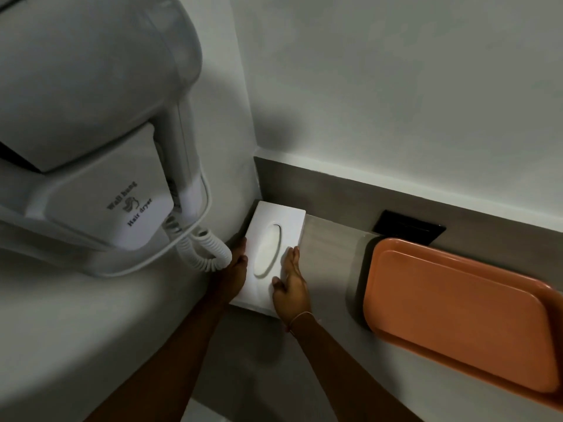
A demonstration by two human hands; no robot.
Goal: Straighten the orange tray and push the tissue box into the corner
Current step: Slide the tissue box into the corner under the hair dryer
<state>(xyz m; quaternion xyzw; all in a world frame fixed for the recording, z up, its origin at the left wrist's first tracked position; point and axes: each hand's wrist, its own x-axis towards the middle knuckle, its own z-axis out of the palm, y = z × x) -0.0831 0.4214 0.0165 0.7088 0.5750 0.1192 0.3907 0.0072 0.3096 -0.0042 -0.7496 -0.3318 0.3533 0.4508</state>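
Below the hair dryer (pixel 100 132), straight-fingered hands (left hand (pixel 236 266), right hand (pixel 291 289)) flank the tissue box (pixel 283 220), touching it.

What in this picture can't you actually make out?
Head view only.
1. Orange plastic tray: right end cut off by the frame's right edge.
2. Black rectangular wall panel: lower part behind the tray; too dim to identify.
3. White rectangular tissue box: left hand and shadow hide its left side, so any gap to the side wall is unseen.
4. Left hand's grip: lost in shadow.
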